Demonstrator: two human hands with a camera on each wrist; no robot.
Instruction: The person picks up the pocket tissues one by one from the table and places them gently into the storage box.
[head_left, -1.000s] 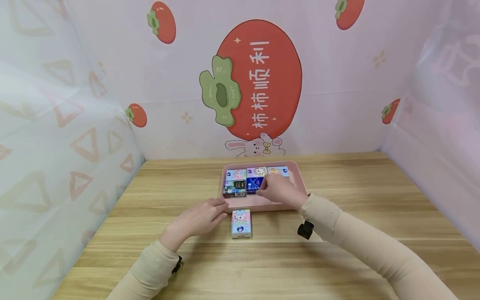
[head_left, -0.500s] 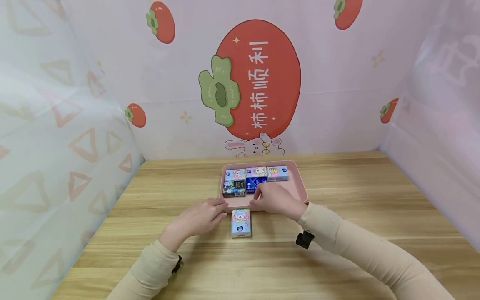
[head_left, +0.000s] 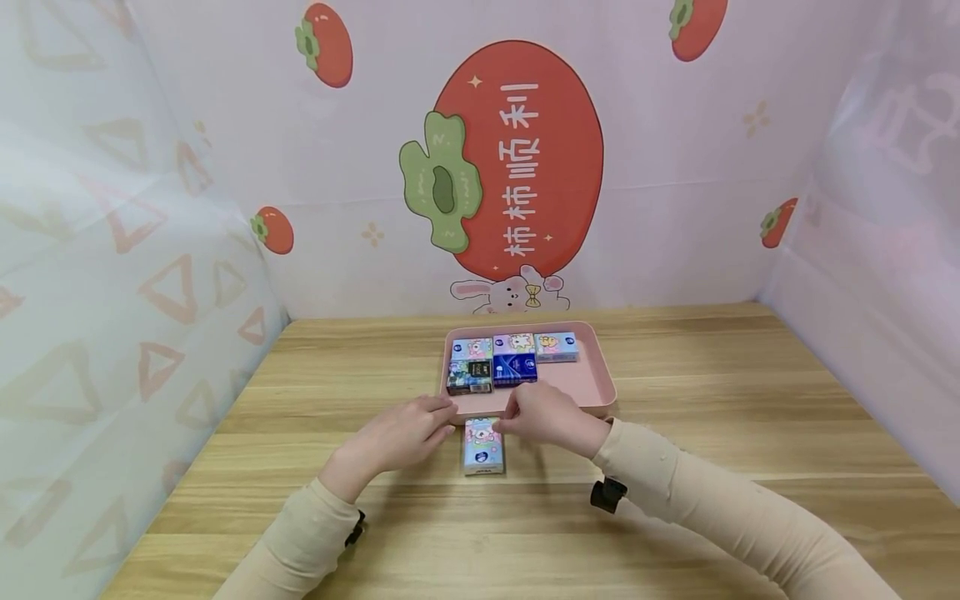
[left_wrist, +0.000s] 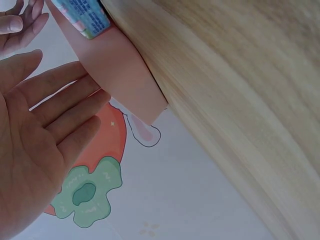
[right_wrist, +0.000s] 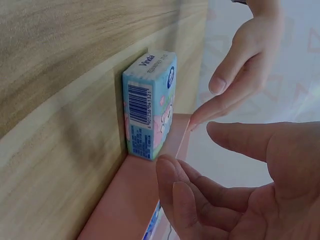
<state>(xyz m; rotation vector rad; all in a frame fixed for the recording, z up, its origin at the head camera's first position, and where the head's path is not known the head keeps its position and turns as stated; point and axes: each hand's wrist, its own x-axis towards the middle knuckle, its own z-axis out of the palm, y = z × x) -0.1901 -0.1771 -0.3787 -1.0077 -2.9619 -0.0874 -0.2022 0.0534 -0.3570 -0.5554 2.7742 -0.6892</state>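
A light-blue and pink Vinda tissue pack (head_left: 482,450) lies on the table against the front wall of a pink tray (head_left: 588,383). My right hand (head_left: 553,419) hovers just right of this pack; in the right wrist view its thumb and fingers are apart, with nothing between them. My left hand (head_left: 401,433) rests its fingertips on the tray's front left corner, fingers nearly straight. Inside the tray, a black floral pack (head_left: 469,377) and a dark blue pack (head_left: 514,371) sit side by side. Behind them stands a row of pastel packs (head_left: 513,342).
The wooden table (head_left: 480,533) spreads around the tray. A patterned backdrop (head_left: 652,250) rises behind its far edge, and printed side sheets (head_left: 112,275) stand at left and right.
My right hand has moved from the dark blue pack in the tray toward the front, past the tray's rim, to the loose tissue pack. The dark blue pack is uncovered. My left hand stays put.
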